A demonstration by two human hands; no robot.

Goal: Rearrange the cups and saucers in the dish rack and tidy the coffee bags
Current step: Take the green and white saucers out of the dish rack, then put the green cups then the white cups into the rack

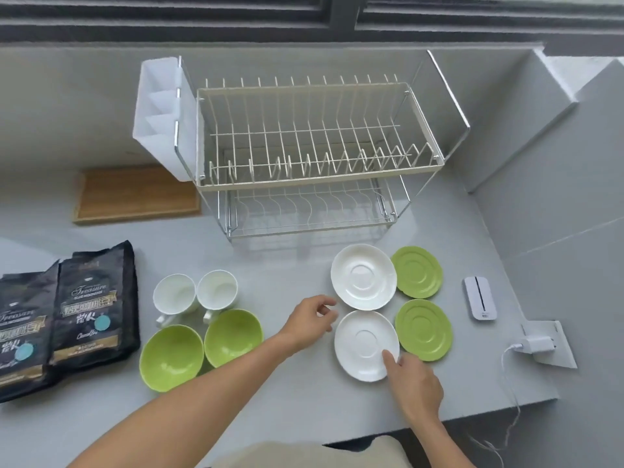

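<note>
A two-tier wire dish rack stands empty at the back of the grey counter. In front of it lie two white saucers and two green saucers. Two white cups and two green cups stand left of them. Two black coffee bags lie at the far left. My right hand touches the near white saucer's front edge with a fingertip. My left hand hovers open by that saucer's left rim.
A wooden board lies left of the rack, and a white cutlery holder hangs on the rack's left side. A small white device and a plugged-in charger with its cable sit at the right, near the counter's edge.
</note>
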